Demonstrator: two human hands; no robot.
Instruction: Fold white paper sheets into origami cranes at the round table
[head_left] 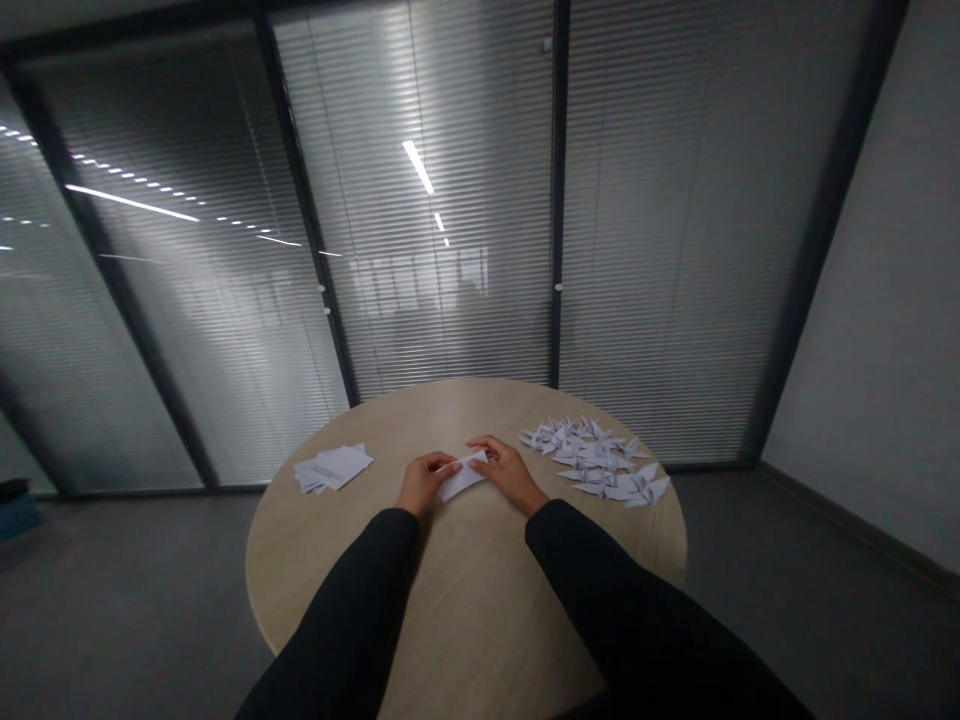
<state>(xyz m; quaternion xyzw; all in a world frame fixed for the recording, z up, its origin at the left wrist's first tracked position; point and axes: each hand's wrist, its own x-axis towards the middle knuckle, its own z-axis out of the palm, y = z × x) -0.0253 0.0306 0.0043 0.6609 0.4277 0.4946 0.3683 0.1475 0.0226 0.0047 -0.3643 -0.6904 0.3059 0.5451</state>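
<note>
Two bare hands reach forward from black sleeves to the middle of a round, pale wood-grain worktop (420, 420). Between them lies a narrow folded strip of white paper (463, 476), set at a slant, its lower end nearer the person and resting on or just above the surface.

The left hand (426, 481) is curled over the strip's left part, with thumb and fingers gripping the paper. The right hand (508, 472) is arched over its upper right end, fingers closed on the fold and pinning it down. Neither hand is released.

To the left, well beside the left hand, sits a loose, slightly fanned stack of white paper sheets (334, 468). Its top sheet carries a block of grey printing, too small and blurred to read. To the right, just beyond the right hand, lies a crowded cluster of white origami cranes (596, 460), their pointed wings overlapping.

Behind the worktop stands a glass partition with closed horizontal blinds (450, 300), reflecting strip lights. No brand or label can be read.
</note>
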